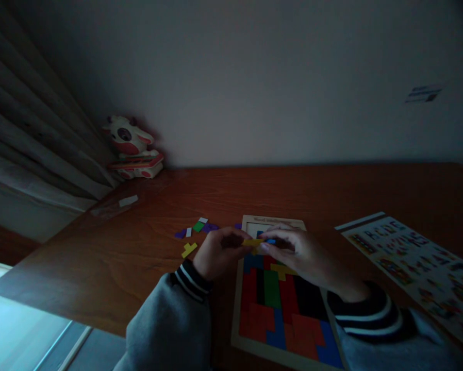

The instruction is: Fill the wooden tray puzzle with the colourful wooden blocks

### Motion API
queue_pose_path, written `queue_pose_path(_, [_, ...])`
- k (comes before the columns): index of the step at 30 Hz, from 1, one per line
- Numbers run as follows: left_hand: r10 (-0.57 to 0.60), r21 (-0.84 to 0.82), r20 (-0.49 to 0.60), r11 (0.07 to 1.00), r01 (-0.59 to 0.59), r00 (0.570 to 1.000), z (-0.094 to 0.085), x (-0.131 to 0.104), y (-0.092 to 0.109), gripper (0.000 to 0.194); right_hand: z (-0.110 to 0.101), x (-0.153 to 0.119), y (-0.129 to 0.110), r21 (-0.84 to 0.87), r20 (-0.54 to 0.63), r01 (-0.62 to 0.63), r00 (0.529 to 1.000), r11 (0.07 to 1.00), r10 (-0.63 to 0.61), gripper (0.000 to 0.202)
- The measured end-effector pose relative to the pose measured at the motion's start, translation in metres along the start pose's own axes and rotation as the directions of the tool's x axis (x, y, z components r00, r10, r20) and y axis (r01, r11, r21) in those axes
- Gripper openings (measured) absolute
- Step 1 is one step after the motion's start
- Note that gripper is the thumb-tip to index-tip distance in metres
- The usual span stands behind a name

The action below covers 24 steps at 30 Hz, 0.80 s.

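Observation:
A wooden puzzle tray [236, 314] lies on the table, its lower part filled with red, orange, blue, green, black and yellow pieces. Above its upper part, my left hand [222, 251] pinches the left end of a yellow piece [251, 242]. The fingers of my right hand [299, 253] close on the right end of that same piece. Part of the tray's upper area is hidden behind my hands. Left of the tray lie another yellow piece [188, 250], a green piece [198, 226], and several purple and white pieces.
A printed sheet with letters and pictures [413, 257] lies on the right of the brown table [146, 278]. A cow-shaped toy [133, 147] stands at the back left near a curtain [34, 129]. The wall rises behind the table.

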<state>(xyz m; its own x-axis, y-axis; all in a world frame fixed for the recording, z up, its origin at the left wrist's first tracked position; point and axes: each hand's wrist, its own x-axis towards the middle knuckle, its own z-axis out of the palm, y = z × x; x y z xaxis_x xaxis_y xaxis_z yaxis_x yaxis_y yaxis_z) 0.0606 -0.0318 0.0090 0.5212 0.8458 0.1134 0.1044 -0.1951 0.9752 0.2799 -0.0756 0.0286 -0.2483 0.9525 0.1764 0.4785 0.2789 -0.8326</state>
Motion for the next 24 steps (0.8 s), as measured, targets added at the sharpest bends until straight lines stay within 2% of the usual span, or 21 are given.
queue_pose_path(4, [-0.013, -0.089, -0.013, 0.996, 0.012, 1.000, 0.012, 0.001, -0.001, 0.035, 0.000, 0.001, -0.009, -0.003, 0.003, 0.017, 1.000, 1.000, -0.017, 0.022])
queue_pose_path(9, [-0.038, -0.191, -0.076, 0.981, 0.023, 0.996, 0.011, 0.003, -0.001, 0.033, -0.002, 0.001, -0.012, 0.135, -0.012, -0.026, 1.000, 0.991, 0.028, 0.022])
queue_pose_path(14, [-0.061, -0.262, -0.108, 0.964, 0.031, 0.992, 0.011, 0.004, 0.008, 0.031, 0.000, 0.003, -0.010, 0.269, -0.019, -0.054, 0.998, 0.962, 0.061, 0.026])
queue_pose_path(19, [-0.116, -0.409, -0.114, 0.910, 0.060, 0.987, 0.017, 0.003, 0.010, 0.028, 0.003, 0.004, -0.011, 0.350, -0.028, -0.079, 0.995, 0.933, 0.095, 0.028])
queue_pose_path(22, [-0.126, -0.443, -0.174, 0.896, 0.036, 0.977, 0.017, 0.003, 0.009, 0.026, 0.005, 0.005, -0.009, 0.374, -0.035, -0.091, 0.993, 0.923, 0.112, 0.028])
queue_pose_path(24, [-0.134, -0.446, -0.252, 0.895, 0.008, 0.958, 0.015, 0.004, 0.008, 0.026, 0.004, 0.005, -0.006, 0.340, -0.090, -0.075, 0.990, 0.938, 0.112, 0.029])
